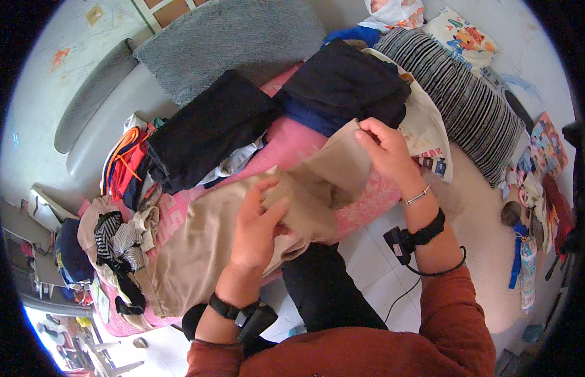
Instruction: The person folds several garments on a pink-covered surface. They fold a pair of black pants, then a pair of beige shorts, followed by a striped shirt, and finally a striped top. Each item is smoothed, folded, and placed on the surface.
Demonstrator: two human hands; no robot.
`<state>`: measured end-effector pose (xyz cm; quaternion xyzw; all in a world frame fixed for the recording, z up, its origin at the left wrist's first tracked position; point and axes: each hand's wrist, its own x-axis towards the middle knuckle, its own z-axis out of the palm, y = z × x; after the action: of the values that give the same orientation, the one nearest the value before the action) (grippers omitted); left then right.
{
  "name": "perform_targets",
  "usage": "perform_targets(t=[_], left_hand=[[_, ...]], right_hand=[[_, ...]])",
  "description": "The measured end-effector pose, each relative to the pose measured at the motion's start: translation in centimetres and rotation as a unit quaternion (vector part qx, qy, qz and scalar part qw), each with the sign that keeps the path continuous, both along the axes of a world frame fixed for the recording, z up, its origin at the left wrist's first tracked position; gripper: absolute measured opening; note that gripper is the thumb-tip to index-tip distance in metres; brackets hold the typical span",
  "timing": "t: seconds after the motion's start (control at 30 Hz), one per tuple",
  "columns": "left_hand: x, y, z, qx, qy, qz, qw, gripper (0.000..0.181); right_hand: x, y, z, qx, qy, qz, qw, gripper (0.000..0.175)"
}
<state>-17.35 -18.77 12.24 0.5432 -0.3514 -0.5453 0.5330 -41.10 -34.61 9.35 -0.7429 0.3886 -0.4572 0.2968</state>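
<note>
A beige cloth garment (pixel 198 249), apparently trousers, lies stretched across the pink patterned bed cover (pixel 292 136). Its upper end is lifted between my hands. My right hand (pixel 384 148) pinches one corner of the raised fabric between thumb and fingers. Further left, my left hand (pixel 259 221) grips another part of the same edge, the cloth bunched at its fingertips. Beyond the garment lie a folded black garment (pixel 217 127) and a stack of dark folded clothes (pixel 344 85), with navy cloth showing beneath.
Crumpled clothes (pixel 123 235) lie at the left end, below a pile of colourful garments (pixel 127 165). Grey cushion (pixel 231 47) rests at the back. A striped pillow (pixel 457 99) and a printed cream cloth bag (pixel 424 127) are at the right. My legs (pixel 325 287) are close to the bed edge.
</note>
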Motion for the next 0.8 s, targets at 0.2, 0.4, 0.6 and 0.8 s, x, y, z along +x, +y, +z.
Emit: perform_targets(t=[0.2, 0.4, 0.6, 0.8], left_hand=[[-1.9, -4.8, 3.4, -0.067, -0.006, -0.112, 0.992, 0.047], [-1.7, -7.0, 4.9, -0.055, -0.011, -0.164, 0.985, 0.021], [-2.3, -7.6, 4.6, -0.084, 0.022, -0.152, 0.985, 0.02], [-3.0, -8.7, 3.3, -0.168, 0.001, -0.2, 0.965, 0.026]], right_hand=[[3.9, 3.7, 4.6, -0.07, 0.015, 0.138, 0.988, 0.007], [3.8, 5.2, 5.2, 0.06, -0.091, 0.158, 0.981, 0.015], [3.9, 7.2, 3.8, -0.001, 0.043, 0.091, 0.995, 0.06], [5.1, 5.4, 0.6, 0.085, -0.056, 0.093, 0.99, 0.045]])
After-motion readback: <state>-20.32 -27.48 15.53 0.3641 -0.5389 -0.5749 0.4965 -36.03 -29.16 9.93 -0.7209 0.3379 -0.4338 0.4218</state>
